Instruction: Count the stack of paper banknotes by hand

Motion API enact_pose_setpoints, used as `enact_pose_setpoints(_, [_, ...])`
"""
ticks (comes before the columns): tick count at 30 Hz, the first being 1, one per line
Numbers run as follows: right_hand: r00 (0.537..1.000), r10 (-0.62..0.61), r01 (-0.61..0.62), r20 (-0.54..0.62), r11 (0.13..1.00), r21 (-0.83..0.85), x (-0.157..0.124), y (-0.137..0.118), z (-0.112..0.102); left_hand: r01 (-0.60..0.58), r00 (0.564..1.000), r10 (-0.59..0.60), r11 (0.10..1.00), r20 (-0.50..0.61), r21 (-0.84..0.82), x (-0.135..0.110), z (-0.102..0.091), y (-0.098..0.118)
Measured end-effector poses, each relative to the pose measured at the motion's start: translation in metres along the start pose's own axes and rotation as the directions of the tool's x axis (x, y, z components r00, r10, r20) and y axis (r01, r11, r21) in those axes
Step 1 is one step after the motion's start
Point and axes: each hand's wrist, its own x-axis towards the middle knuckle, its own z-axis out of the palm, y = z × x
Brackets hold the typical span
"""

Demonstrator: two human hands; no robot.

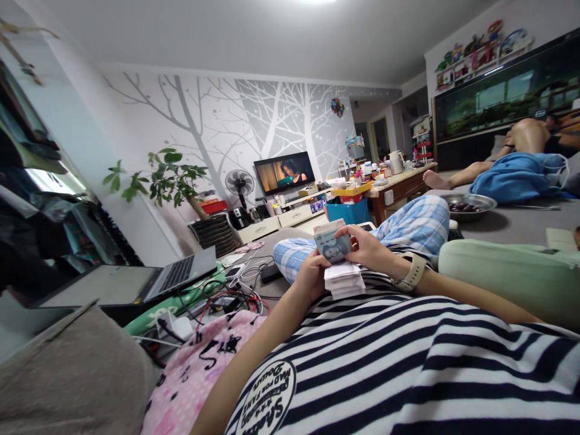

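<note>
A stack of banknotes, the front one bluish-grey with a portrait, is held upright above my lap. My left hand grips its lower left side, the thumb lying across the front. On the other side my right hand pinches the upper right edge between thumb and fingers; a pale watch is on that wrist. Just below the notes, a layered pile of whitish-pink paper rests against my striped shirt. Whether that pile touches my left hand is hard to tell.
A laptop and tangled cables lie at my left, beside a pink blanket. To the right are a green cushion, a metal bowl of dark round things, and another person's leg. A cluttered table stands ahead.
</note>
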Motion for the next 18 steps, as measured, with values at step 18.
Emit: enact_pose_setpoints(18, [0.976,-0.187,0.175,-0.111,0.979,-0.106,-0.005,-0.015,0.005,-0.2,0.959,0.22,0.972,-0.179,0.121,-0.006,0.01,0.006])
